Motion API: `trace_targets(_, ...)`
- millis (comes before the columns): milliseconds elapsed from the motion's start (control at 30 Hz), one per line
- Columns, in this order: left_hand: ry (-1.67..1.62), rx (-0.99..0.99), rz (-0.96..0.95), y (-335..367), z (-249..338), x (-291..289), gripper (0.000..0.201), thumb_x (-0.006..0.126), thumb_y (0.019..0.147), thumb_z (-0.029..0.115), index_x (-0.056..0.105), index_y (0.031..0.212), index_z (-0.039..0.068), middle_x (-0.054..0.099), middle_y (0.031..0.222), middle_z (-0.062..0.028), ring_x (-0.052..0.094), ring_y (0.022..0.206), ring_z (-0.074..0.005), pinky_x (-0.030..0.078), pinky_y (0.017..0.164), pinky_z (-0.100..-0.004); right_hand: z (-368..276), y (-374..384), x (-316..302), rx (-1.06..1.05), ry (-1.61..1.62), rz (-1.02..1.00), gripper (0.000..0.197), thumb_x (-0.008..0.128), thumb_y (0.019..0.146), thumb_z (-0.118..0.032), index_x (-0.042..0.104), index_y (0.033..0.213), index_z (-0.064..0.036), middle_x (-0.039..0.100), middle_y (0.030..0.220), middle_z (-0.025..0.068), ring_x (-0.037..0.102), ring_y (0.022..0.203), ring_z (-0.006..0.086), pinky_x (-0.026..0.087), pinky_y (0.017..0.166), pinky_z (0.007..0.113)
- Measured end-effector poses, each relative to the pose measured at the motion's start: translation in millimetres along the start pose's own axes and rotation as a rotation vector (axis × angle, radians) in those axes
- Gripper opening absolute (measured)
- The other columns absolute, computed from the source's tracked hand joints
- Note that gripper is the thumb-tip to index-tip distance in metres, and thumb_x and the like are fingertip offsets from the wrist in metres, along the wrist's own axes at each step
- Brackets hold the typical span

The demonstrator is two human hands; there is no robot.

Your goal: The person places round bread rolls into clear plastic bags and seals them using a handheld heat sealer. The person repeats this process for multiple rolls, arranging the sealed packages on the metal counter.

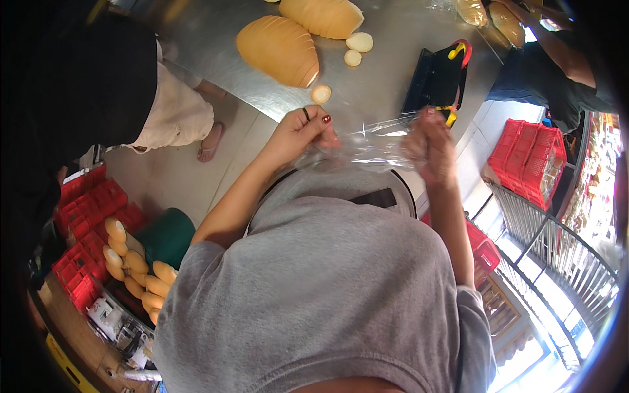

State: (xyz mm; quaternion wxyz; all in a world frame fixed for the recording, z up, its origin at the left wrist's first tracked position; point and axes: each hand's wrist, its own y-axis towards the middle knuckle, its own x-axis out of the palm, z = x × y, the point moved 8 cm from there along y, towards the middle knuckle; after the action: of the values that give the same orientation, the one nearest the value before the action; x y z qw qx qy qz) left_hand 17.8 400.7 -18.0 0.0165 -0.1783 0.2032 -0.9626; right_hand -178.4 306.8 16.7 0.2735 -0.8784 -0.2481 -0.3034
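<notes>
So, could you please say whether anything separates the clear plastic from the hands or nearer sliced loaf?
Left hand and right hand hold the clear plastic directly; a round bread slice lies between it and the sliced loaf.

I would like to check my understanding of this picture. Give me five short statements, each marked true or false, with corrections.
1. The left hand and the right hand hold clear plastic. True.
2. The nearer sliced loaf lies on the floor. False: it lies on the metal table.
3. The left hand wears a ring. True.
4. The black object lies left of this loaf. False: right of it.
5. The crates at the picture's right are red. True.
</notes>
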Motion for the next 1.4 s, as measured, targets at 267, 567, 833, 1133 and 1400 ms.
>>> trace_targets(267,1.615,0.444,0.515,38,-8,-31,0.022,0.067,0.085,0.025,0.066,0.093,0.005,0.068,0.083,-0.0117,0.068,0.065,-0.0283,0.054,0.055,-0.0392,-35,10,67,-0.253,-2.152,0.156,0.035,0.061,0.087,-0.013,0.056,0.122,-0.0142,0.059,0.119,0.0135,0.068,0.091,0.0331,0.056,0.074,0.042)
trace_targets(567,1.422,0.409,0.800,38,11,-55,0.018,0.066,0.082,0.025,0.068,0.076,0.007,0.067,0.071,-0.0122,0.067,0.061,-0.0296,0.054,0.056,-0.0407,97,127,41,0.043,-1.647,-0.185,0.023,0.065,0.087,-0.025,0.066,0.102,-0.0078,0.068,0.100,0.0173,0.065,0.095,0.0362,0.051,0.081,0.047)
trace_targets(833,1.033,0.512,1.005,10,55,-115,0.021,0.068,0.081,0.025,0.069,0.089,0.006,0.068,0.080,-0.0128,0.067,0.073,-0.0301,0.053,0.067,-0.0396,112,164,31,-0.143,-1.492,-0.142,0.028,0.071,0.082,-0.024,0.065,0.102,-0.0061,0.068,0.094,0.0159,0.066,0.089,0.0332,0.051,0.077,0.045)
trace_targets(1133,0.457,0.288,0.777,121,74,-251,0.056,0.056,0.092,0.050,0.066,0.113,-0.001,0.068,0.109,-0.0191,0.065,0.096,-0.0273,0.048,0.085,-0.0339,105,157,46,-0.054,-1.386,0.080,0.071,0.087,0.064,-0.033,0.054,0.117,0.0006,0.070,0.087,0.0145,0.069,0.085,0.0284,0.053,0.074,0.036)
trace_targets(1400,0.311,0.188,0.773,128,67,-245,0.054,0.059,0.089,0.048,0.068,0.107,-0.003,0.069,0.101,-0.0147,0.065,0.093,-0.0234,0.048,0.083,-0.0326,113,168,28,0.005,-1.348,0.091,0.054,0.089,0.062,-0.030,0.064,0.098,0.0015,0.071,0.084,0.0125,0.068,0.079,0.0236,0.053,0.072,0.033)
